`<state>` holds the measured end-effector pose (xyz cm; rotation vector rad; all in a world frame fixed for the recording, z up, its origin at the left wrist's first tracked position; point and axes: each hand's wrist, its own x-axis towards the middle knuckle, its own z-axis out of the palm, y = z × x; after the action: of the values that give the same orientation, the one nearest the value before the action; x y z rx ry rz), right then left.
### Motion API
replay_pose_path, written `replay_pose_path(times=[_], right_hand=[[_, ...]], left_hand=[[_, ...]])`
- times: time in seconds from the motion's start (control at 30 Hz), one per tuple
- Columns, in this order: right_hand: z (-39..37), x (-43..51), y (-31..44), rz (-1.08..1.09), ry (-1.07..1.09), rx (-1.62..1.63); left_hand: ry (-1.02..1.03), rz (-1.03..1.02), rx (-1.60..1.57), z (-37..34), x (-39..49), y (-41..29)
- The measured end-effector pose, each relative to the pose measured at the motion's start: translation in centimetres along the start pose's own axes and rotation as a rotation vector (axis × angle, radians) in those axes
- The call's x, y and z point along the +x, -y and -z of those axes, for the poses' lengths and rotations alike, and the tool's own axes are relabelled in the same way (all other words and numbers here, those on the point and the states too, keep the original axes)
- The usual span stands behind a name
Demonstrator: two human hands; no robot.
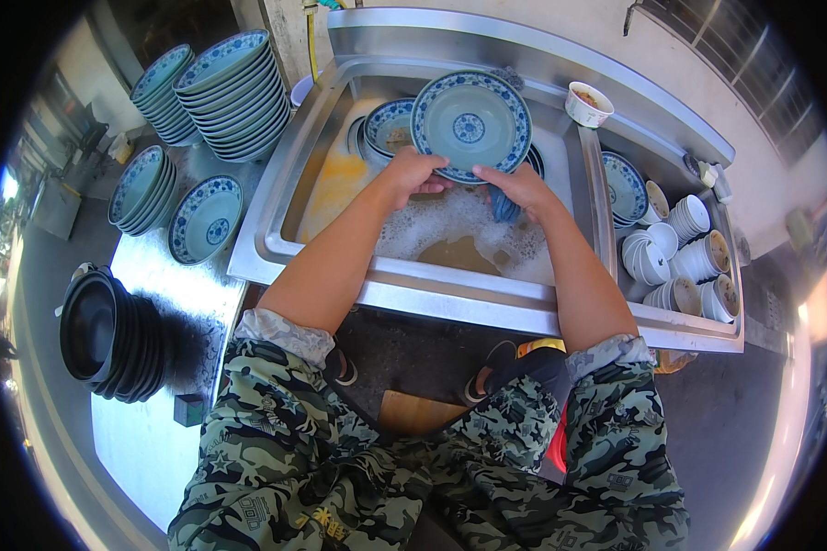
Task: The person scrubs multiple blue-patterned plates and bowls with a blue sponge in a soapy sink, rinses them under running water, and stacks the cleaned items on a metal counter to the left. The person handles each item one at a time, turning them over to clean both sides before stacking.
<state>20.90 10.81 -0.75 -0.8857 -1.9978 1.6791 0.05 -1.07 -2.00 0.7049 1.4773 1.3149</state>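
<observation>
Both hands hold a blue-and-white patterned plate (448, 131), tilted up over a stainless steel sink (413, 272). My left hand (415, 175) grips its lower left rim, the thumb on the face. At the lower right rim, my right hand (520, 187) pinches it and also has a blue cloth (504, 204) beneath the fingers. Murky water with white foam (420, 234) fills the basin below. Behind the plate, a similar patterned bowl (386, 124) with brown residue inside rests in the water, partly covered. Other dishes there are mostly hidden.
Left of the sink, a metal table (138, 441) bears tall stacks of patterned bowls (234, 103), a single patterned bowl (207, 220) and stacked black bowls (110, 337). A paper cup (589, 103) sits on the sink divider. Used white cups (696, 255) crowd the right compartment.
</observation>
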Motion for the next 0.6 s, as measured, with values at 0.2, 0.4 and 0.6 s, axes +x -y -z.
replay_pose_path(times=[0.2, 0.4, 0.6], right_hand=[[-0.1, -0.2, 0.4, -0.018, 0.000, -0.022], [0.6, 0.9, -0.9, -0.051, 0.021, -0.043], [0.5, 1.0, -1.0, -0.041, 0.081, 0.004]], left_hand=[[-0.004, -0.013, 0.026, 0.0, 0.0, 0.1], [-0.018, -0.041, 0.070, -0.2, -0.3, -0.3], [-0.040, -0.064, 0.122, 0.1, 0.0, -0.3]])
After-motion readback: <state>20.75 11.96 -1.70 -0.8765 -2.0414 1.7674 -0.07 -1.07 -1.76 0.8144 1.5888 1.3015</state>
